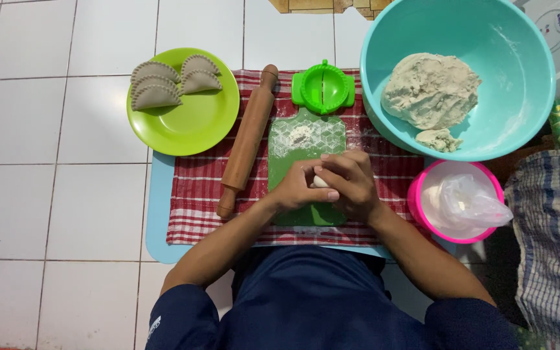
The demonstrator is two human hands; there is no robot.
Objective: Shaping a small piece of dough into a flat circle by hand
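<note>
My left hand [298, 188] and my right hand [351, 183] are cupped together over a green cutting board [306, 139], closed around a small piece of pale dough [320, 182] that shows only between the fingers. A little flour and a dough scrap [300, 135] lie on the board above my hands. A wooden rolling pin [249, 139] lies slanted to the left of the board. A green round dumpling press [323, 87] lies open at the board's top edge.
A teal bowl [513, 58] at upper right holds a big lump of dough [430, 89]. A lime plate [189, 123] carries several shaped dumplings [157, 84]. A pink bowl [422, 194] with a plastic bag sits right. A red checked cloth [192, 207] covers a blue mat; a checked towel [555, 233] lies far right.
</note>
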